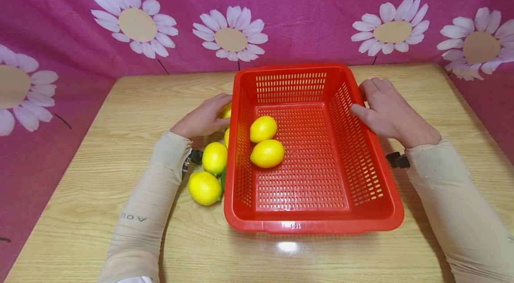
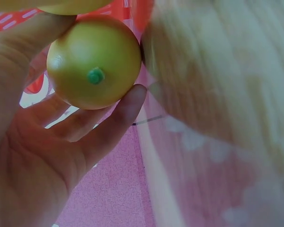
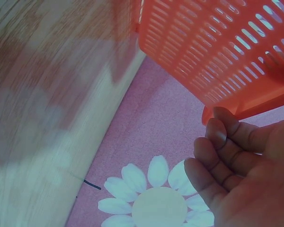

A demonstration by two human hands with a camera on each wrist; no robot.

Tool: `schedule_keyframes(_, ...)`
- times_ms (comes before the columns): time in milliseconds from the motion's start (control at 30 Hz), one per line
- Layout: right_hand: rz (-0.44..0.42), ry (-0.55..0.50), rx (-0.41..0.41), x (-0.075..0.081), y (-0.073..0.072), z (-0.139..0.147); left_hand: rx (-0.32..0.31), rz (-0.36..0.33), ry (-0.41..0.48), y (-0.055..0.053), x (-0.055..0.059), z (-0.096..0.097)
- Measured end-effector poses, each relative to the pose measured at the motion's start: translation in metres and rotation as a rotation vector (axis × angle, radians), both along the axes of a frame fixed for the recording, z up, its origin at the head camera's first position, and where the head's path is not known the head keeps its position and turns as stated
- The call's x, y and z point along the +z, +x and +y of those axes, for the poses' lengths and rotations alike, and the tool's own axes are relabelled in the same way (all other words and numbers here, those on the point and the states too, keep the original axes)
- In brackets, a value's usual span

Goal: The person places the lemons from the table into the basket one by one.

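A red plastic basket with slotted walls stands on the table, holding a pair of yellow lemons by its left wall. Along the outer left side, my left hand has its thumb and fingers around a lemon with a green stem end, seen in the left wrist view. More lemons lie outside the basket beside that wrist, some partly hidden by the rim. On the right, my right hand grips the basket's rim, thumb over the inside and fingers outside; the right wrist view shows the fingertips right at the rim.
The wooden table runs back to a pink cloth printed with large white daisies, which also hangs at both sides. A bit of something green shows between the lemons and the basket.
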State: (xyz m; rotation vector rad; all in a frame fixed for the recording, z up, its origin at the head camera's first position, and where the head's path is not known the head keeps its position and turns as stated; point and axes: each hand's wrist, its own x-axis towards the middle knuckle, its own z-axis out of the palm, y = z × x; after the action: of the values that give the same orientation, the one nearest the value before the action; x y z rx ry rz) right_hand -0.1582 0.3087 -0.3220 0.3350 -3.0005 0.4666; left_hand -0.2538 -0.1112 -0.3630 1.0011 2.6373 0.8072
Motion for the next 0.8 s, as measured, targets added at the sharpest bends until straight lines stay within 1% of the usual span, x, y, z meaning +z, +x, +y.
schedule_keyframes(167,0.003,-0.001,-0.002,-0.0002,0.0001,0.0000,-0.010,0.010,-0.006,-0.0008,-0.0002,0.0005)
schedule_keyframes(367,-0.002,0.004,-0.005,0.0006,0.0004,-0.0001,0.000,0.008,-0.007,-0.0010,-0.0006,0.0007)
schedule_keyframes(567,0.012,0.007,0.003,0.0000,0.0001,-0.0003,-0.002,0.015,-0.005,-0.0019,-0.0013,0.0001)
schedule_keyframes(700,0.009,0.007,0.004,0.0004,0.0001,-0.0007,-0.003,0.030,-0.008,-0.0009,-0.0003,-0.0004)
schedule_keyframes(800,0.000,0.008,-0.002,0.0009,0.0001,-0.0008,0.003,0.027,-0.003,0.0002,0.0007,-0.0007)
